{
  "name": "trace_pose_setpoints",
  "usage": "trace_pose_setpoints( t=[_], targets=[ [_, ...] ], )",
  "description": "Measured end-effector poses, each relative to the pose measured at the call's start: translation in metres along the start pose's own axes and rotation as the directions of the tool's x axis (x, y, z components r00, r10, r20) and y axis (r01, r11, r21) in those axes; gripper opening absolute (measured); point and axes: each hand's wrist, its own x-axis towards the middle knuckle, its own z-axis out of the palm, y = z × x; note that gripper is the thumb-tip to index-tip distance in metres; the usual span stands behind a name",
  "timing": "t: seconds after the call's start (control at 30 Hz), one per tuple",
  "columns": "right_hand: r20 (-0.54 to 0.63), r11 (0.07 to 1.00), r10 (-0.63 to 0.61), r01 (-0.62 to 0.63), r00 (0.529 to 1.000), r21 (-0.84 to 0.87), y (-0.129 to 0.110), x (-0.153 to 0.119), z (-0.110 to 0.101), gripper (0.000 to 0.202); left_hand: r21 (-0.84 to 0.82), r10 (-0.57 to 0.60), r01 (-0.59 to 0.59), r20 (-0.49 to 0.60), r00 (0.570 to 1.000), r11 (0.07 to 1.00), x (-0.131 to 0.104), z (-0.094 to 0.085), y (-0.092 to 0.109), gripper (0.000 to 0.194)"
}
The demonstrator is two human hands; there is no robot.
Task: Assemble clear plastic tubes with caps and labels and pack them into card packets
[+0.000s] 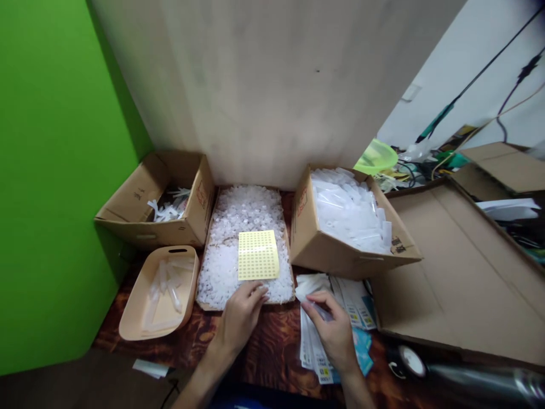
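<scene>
My right hand (333, 329) pinches a translucent plastic tube (324, 312) between thumb and fingers, above printed paper strips (313, 346) on the table. My left hand (242, 312) is at the front edge of a shallow cardboard tray (204, 307) heaped with small whitish plastic pieces (221, 267). Its thumb and fingers are drawn together; whatever they may hold is too small to make out. Just beyond those fingertips, a yellow sheet of small printed labels (258, 255) lies on the pieces. Right of the tray, a cardboard box (304, 238) is full of translucent tubes (349, 210).
A beige plastic basket (128, 318) holding several tubes stands at left. Behind it is a cardboard box (123, 207) with white scraps. A large open carton (438, 272) and a dark cylindrical object (481, 378) are at right. A green panel (51, 187) borders the left.
</scene>
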Motion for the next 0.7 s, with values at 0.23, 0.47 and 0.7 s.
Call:
trace_pose_setpoints(
  t=[0.23,0.47,0.7],
  targets=[
    [-0.063,0.996,-0.023,0.029,0.998,0.082,-0.015,0.009,0.014,0.015,0.219,-0.116,0.077,0.169,0.979,0.973,0.154,-0.005,-0.043,0.029],
    [-0.094,0.994,-0.022,0.032,0.995,0.105,-0.018,0.009,0.012,0.019,0.22,0.01,-0.097,0.367,0.93,0.971,0.191,0.01,-0.065,0.024],
    [-0.104,0.995,-0.039,0.049,0.994,0.091,-0.023,0.015,0.01,0.015,0.222,-0.005,-0.061,0.285,0.959,0.973,0.165,-0.012,-0.058,0.019]
  ],
)
